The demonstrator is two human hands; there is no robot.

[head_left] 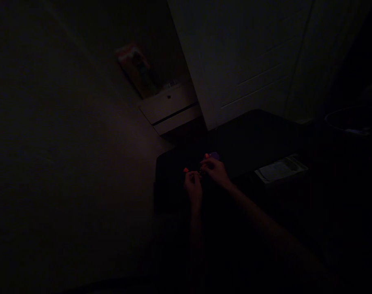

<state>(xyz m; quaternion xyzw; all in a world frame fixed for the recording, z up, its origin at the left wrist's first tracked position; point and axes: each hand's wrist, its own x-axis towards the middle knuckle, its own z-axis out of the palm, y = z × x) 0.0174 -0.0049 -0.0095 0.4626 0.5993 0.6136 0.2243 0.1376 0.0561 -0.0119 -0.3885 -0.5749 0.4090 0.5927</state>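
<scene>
The scene is very dark. Over the dark table, my left hand (193, 185) has its thumb and fingers drawn together in a pinch. Close beside it, my right hand (215, 170) pinches too, its fingertips almost meeting those of the left. Something small lies between the fingertips, too dim to name. A small orange-red piece (186, 170) shows just beyond the left fingers. Another orange-red piece (207, 156) appears past the right fingers, against a small purple thing (215, 156). Whether either piece is touched by a hand, I cannot tell.
The dark table (247, 139) has a rounded far corner. A flat printed packet or booklet (282, 169) lies at lower level on the right. Behind stand a pale drawer unit (170, 108) with a colourful box (136, 69) and a white panelled door (247, 61). A wall (81, 143) borders the left.
</scene>
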